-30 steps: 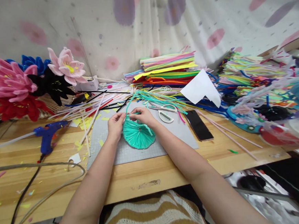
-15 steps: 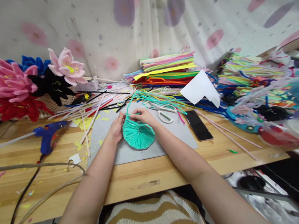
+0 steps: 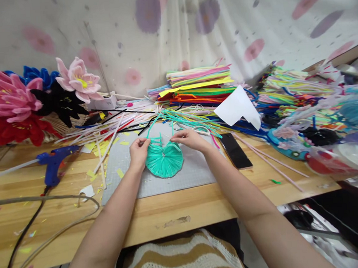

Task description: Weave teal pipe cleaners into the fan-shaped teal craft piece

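While the left hand (image 3: 140,150) is pinched on the upper left edge of the green disc (image 3: 164,165), which sits between both hands and nearer the person, the right hand (image 3: 188,138) appears clamped by its fingertips on a green strand (image 3: 172,128). Winding seems in hand; the next move calls for steady tension.

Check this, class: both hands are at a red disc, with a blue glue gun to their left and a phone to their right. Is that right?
Not quite: in the head view the disc is teal, not red. The left hand and right hand are at it, with the blue glue gun to their left and the phone to their right.
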